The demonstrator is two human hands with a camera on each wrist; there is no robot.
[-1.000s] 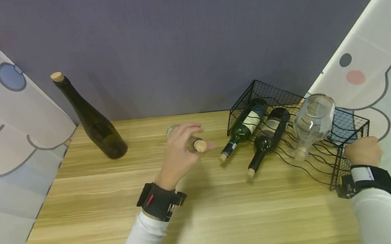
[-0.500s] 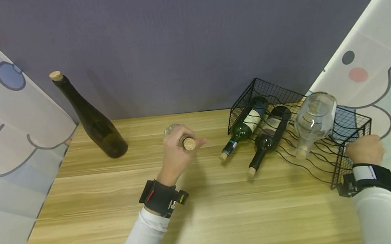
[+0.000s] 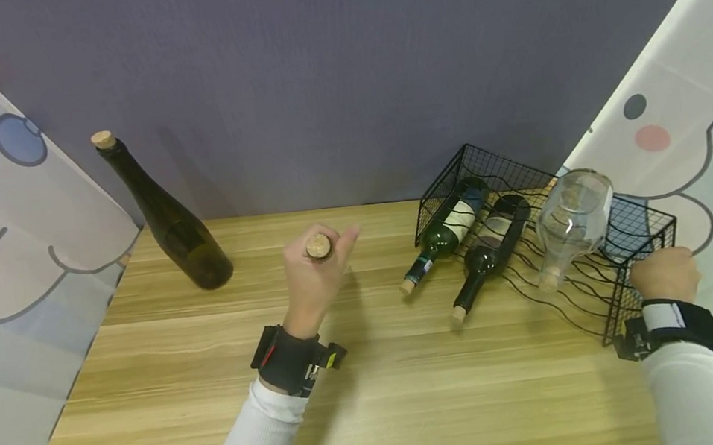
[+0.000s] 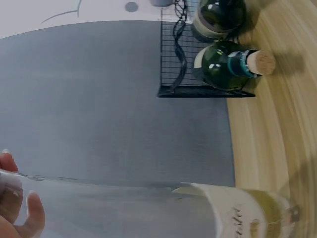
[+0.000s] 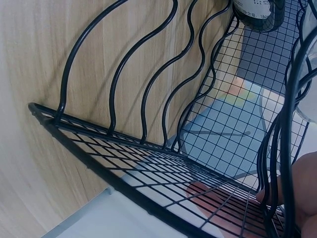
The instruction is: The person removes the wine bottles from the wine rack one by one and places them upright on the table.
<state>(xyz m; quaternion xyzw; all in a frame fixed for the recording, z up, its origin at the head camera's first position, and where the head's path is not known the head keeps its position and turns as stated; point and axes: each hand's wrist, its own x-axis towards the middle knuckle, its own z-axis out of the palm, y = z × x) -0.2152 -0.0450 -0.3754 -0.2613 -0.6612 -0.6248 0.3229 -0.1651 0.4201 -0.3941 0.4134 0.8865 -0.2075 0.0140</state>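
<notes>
My left hand (image 3: 311, 277) holds a clear glass bottle round its neck, near the middle of the table. From above, only the bottle's cork (image 3: 317, 246) shows. In the left wrist view the clear bottle (image 4: 247, 213) has a torn pale label with a gold band; its base is close to the tabletop, but I cannot tell whether it touches. My right hand (image 3: 666, 276) grips the right end of a black wire wine rack (image 3: 640, 215). On the rack lie a green bottle (image 3: 443, 239), a dark bottle (image 3: 482, 260) and another clear bottle (image 3: 572, 216), corks towards me.
A tall dark corked bottle (image 3: 177, 227) stands upright at the back left of the wooden table (image 3: 422, 409). A grey panel (image 3: 309, 71) rises along the table's back edge. Printed cloth (image 3: 1, 247) hangs at both sides.
My left hand has shifted left with the clear bottle, which has come from a tilt to nearly upright. The right hand and the rack stay in place.
</notes>
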